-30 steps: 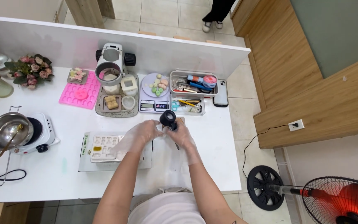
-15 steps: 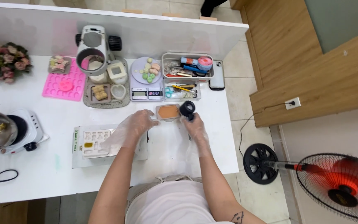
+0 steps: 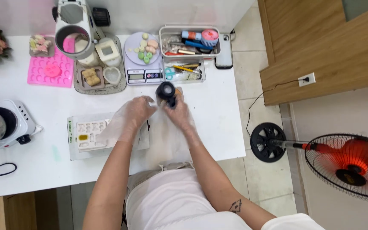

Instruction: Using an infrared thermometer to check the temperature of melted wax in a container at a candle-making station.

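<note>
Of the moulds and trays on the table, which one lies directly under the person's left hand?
The white mould tray at the near table edge: the gloved left hand rests over its right end. The pink mould and grey tray sit farther back, untouched.

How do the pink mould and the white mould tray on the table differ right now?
The pink mould is bright pink and lies at the back left of the table, with no hand near it. The white mould tray is pale, sits on a flat box at the front edge, and the gloved left hand hangs over its right end. Both lie flat and have rows of small cavities.
</note>
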